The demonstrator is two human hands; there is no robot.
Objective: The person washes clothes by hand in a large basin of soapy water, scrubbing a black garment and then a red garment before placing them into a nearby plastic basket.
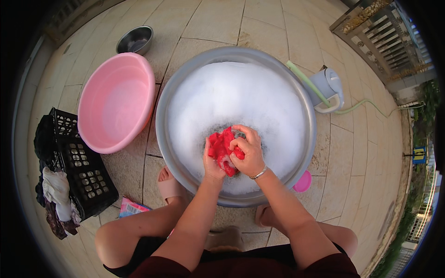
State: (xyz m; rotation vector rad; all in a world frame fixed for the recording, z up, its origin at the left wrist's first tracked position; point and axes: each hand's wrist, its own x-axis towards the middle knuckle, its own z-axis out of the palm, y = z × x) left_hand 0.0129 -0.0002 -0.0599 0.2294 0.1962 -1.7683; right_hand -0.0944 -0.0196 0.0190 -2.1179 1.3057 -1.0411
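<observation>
A bunched-up wet red cloth (pixel 221 144), with some foam on it, is held over the near half of a wide grey metal basin (pixel 163 134). Thick white suds (pixel 232 90) fill most of the basin, and a darker patch of water shows around the cloth. My left hand (pixel 212 161) cups the cloth from its left side. Curled over its right side, my right hand (pixel 249 152) grips part of it between fingers and thumb. A metal bracelet circles my right wrist. What kind of garment the cloth is cannot be made out.
At the left stand a pink plastic tub (pixel 88 109), a small metal bowl (pixel 146 41) and a black crate (pixel 99 194) with clothes hanging over it. A grey-blue pitcher (pixel 330 81) and a green hose (pixel 310 83) are right of the basin, near a pink round object (pixel 302 181).
</observation>
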